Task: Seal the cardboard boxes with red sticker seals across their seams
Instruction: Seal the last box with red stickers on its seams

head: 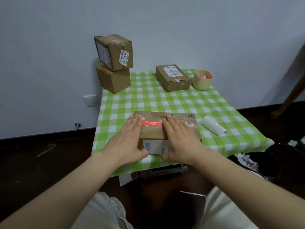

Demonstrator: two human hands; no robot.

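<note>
A flat cardboard box [181, 118] lies near the front edge of the green-checked table [165, 100]. A red sticker seal [151, 122] lies across its top. My left hand [127, 139] lies flat on the box's left part, fingers straight, just left of the sticker. My right hand [179, 138] lies flat on the top just right of the sticker, fingers straight. Both thumbs hang over the box's near side. A white backing strip [212, 127] lies on the cloth right of the box.
Another cardboard box [173, 77] stands at the back of the table beside a beige cup [202, 80] holding red stickers. Two stacked boxes [113, 63] stand at the back left corner against the wall. Paper scraps [245, 161] litter the dark floor at right.
</note>
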